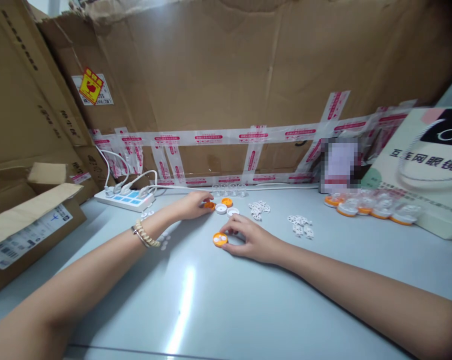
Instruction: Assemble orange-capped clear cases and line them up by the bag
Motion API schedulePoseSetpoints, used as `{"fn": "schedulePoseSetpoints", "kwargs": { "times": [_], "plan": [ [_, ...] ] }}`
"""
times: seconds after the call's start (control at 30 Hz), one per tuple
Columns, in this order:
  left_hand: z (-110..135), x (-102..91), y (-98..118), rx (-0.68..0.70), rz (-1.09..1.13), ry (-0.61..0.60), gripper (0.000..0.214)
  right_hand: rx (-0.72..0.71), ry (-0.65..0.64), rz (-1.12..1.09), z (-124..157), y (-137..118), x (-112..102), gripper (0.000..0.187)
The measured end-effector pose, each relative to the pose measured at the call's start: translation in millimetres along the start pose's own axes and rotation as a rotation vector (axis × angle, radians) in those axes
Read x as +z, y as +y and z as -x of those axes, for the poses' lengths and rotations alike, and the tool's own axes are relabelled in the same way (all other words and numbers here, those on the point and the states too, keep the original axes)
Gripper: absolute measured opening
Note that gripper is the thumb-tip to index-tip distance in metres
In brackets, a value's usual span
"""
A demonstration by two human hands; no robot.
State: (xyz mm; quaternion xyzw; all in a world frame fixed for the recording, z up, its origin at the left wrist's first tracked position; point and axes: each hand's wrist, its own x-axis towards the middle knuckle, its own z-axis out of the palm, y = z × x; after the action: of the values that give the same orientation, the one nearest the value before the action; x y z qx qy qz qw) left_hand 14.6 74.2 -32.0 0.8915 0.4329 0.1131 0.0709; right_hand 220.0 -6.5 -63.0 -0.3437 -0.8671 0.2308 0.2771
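My right hand [248,239] rests on the pale table [226,300], fingers curled around a small orange case [220,239] with white inserts in it. My left hand [193,204] reaches farther back and pinches another orange case [210,205]. Just beyond lie an orange cap [227,202] and two white caps [221,208]. Small white plastic pieces [259,209] lie in two loose piles to the right, the second pile [300,225] nearer the right. A beaded bracelet sits on my left wrist.
A white power strip [124,198] with plugged cables lies at the back left. A row of finished orange cases [368,206] stands at the right by a printed box [421,170]. Taped cardboard [226,100] walls the back; an open carton [27,225] sits at the left.
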Motion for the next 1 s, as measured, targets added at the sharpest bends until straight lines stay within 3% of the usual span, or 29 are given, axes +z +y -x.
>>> {"fn": "schedulePoseSetpoints", "kwargs": {
  "times": [0.17, 0.27, 0.37, 0.57, 0.8, 0.9, 1.0],
  "plan": [
    [17, -12.3, 6, -0.049, 0.083, 0.02, 0.043, -0.012, 0.011, 0.0, 0, 1, 0, 0.02],
    [34, -18.9, 15, -0.121, 0.426, -0.013, 0.045, -0.023, 0.001, -0.008, 0, 1, 0, 0.02],
    [51, -17.8, 25, -0.134, 0.799, -0.136, 0.037, -0.018, -0.001, -0.006, -1, 3, 1, 0.024],
    [65, -6.4, 34, -0.137, 1.008, -0.238, 0.029, -0.013, -0.012, -0.014, -1, 4, 2, 0.027],
    [66, -7.3, 31, -0.052, 0.898, -0.21, 0.026, -0.031, 0.033, -0.09, 0, 8, 3, 0.024],
    [67, -7.6, 29, -0.019, 0.605, -0.149, 0.027, -0.009, 0.027, -0.099, -1, 9, 3, 0.023],
    [65, -5.5, 23, -0.022, 0.231, -0.01, 0.028, 0.005, 0.016, -0.098, -1, 9, 4, 0.023]
  ]
}}
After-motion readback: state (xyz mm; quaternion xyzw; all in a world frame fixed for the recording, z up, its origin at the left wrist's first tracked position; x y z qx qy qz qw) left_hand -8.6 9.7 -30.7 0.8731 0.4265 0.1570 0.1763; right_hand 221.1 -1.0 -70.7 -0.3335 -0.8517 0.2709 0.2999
